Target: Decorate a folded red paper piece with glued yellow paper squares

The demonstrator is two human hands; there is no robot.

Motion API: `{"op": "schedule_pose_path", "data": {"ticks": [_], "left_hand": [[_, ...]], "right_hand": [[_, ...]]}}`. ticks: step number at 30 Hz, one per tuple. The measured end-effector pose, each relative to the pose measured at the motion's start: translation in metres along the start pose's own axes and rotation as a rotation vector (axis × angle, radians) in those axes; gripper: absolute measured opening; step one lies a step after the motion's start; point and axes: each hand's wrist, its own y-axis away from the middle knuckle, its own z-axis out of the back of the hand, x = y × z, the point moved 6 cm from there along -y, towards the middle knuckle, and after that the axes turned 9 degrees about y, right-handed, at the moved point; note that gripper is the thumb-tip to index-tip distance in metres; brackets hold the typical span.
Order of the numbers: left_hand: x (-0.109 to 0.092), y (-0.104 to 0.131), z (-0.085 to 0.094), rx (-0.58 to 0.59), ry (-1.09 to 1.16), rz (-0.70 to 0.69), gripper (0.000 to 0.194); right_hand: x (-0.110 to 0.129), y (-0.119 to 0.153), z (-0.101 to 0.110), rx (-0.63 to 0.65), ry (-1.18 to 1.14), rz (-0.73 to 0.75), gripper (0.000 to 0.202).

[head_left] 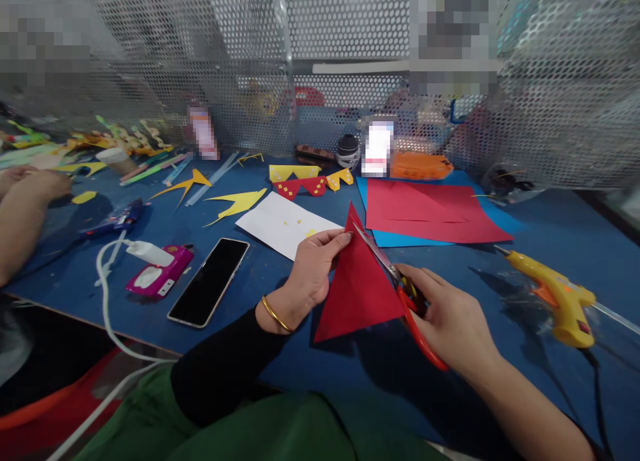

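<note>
My left hand (pixel 311 271) pinches a red paper triangle (pixel 357 291) near its upper tip, thumb on top. In my right hand (pixel 453 318) is a pair of scissors (pixel 419 328) with red and black handles. The metal blades point up and left across the triangle's right side, close to its tip; I cannot tell exactly how far apart they are. Just behind my left hand lies a white sheet (pixel 280 222) with small yellow scraps on it. Red paper (pixel 420 211) rests on blue paper (pixel 400 238) beyond the scissors.
A yellow glue gun (pixel 560 294) lies at the right. To the left are a dark phone (pixel 210 281), a magenta power strip (pixel 163 272) with a white cable, and a blue glue gun (pixel 120 218). Cut paper masks (pixel 300 184) sit behind. Another person's hand (pixel 35 184) is far left.
</note>
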Motion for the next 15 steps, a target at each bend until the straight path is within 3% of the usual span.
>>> {"op": "schedule_pose_path", "data": {"ticks": [15], "left_hand": [[0.0036,-0.0003,0.0002,0.016,0.06,0.019,0.005]], "right_hand": [[0.0025,0.0032,-0.0088,0.024,-0.049,0.008,0.034]]}}
